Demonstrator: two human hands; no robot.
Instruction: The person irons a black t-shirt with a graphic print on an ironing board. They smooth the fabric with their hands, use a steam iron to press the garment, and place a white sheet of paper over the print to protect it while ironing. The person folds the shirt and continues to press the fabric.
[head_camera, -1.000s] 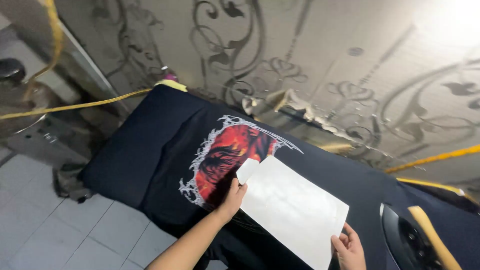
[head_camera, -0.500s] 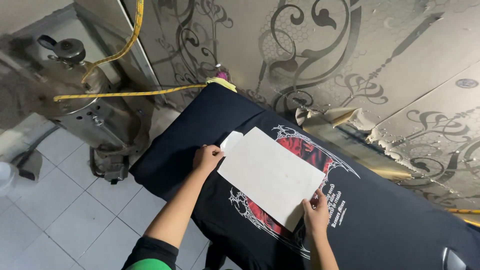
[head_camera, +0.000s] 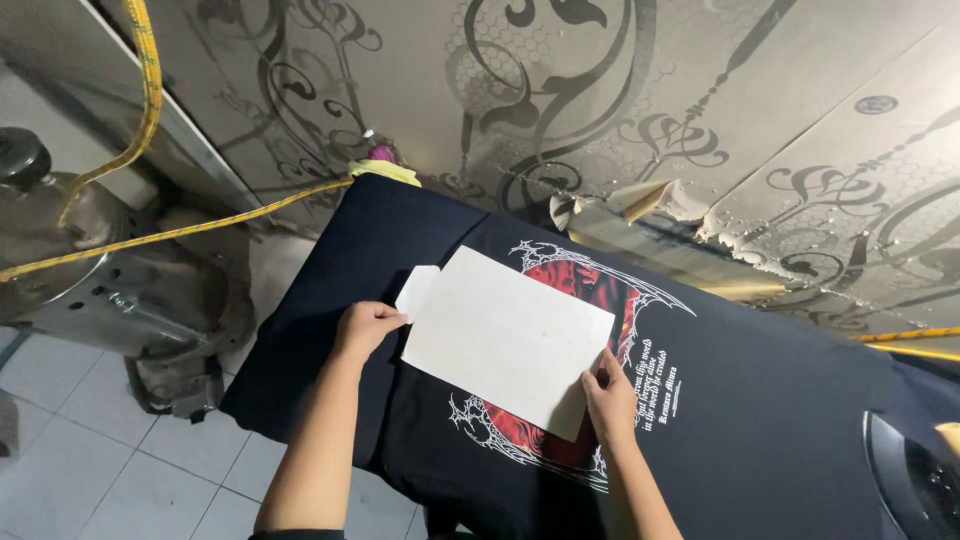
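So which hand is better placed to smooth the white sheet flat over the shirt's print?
Probably the right hand: it rests on the white sheet at its near corner, over the red print. The left hand sits at the sheet's far edge, mostly on the black shirt.

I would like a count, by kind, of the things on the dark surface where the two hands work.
Black printed T-shirt: 1
Large cream paper sheet: 1
Small white paper piece: 1
Hands on the sheet: 2, the left hand at the sheet's left edge, the right hand at its lower right corner
Total: 5
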